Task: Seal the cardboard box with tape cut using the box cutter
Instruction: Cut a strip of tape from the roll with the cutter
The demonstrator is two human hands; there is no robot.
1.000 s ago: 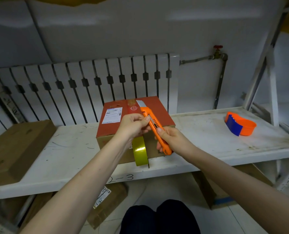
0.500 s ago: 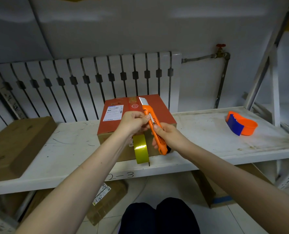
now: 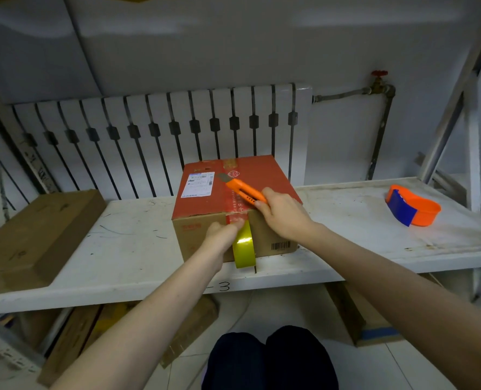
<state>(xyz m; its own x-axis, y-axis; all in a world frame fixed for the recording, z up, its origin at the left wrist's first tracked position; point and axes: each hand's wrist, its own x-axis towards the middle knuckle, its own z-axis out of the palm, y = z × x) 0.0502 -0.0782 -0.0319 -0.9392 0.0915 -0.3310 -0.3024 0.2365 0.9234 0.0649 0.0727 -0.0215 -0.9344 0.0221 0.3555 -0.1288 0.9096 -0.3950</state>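
Right hand (image 3: 283, 213) gripping box cutter (image 3: 243, 190) over cardboard box (image 3: 205, 198); left hand (image 3: 222, 235) pinching tape (image 3: 243, 243) against front face; seemingly cutting next, needing taut tape

A worn white shelf (image 3: 360, 220) runs across in front of me, its surface scuffed and marked with dark scratches. Behind its back edge stands a white radiator (image 3: 160, 130) with dark gaps between its ribs, against a pale grey wall (image 3: 233, 46). A metal pipe (image 3: 380, 130) with a red valve (image 3: 379, 73) leaves the radiator's right side and drops down the wall. At the shelf's right end rises a white metal upright (image 3: 471, 142) with a slanting brace. Below me, pale floor tiles (image 3: 402, 367) show.
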